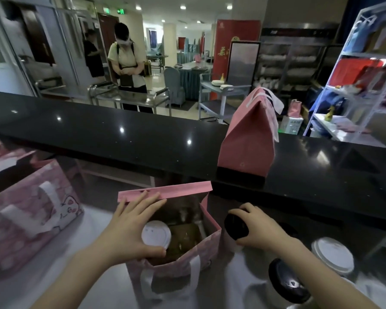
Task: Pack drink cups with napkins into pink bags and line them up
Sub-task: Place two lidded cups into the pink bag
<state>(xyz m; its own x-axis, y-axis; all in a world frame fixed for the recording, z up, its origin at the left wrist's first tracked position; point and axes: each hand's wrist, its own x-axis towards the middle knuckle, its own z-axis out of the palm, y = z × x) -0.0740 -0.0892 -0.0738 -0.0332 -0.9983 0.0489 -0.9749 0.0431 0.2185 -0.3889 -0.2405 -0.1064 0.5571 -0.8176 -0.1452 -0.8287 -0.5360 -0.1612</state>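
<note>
Drink cup with black lid [285, 284] nearest, bottom right on grey bench [94, 277]; spare white-lidded cup [332, 255] just beyond it. Open pink bag [174, 270] upright at centre, mouth wide. Left hand [132, 228] reaches over bag's left rim, grips white-lidded cup [156, 235] inside bag. Right hand [261, 230] grips black-lidded cup [235, 226] just beside bag's right wall. Flat bag stack [31, 219] at left. Folded-shut pink bag [247, 139] stands on raised black bench [120, 134], near its front edge; bare top to its left.

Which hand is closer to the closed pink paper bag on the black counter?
Right. The right hand, gripping a black-lidded cup, is below the closed pink paper bag; the left hand is farther left, holding a white-lidded cup in the open pink bag.
</note>
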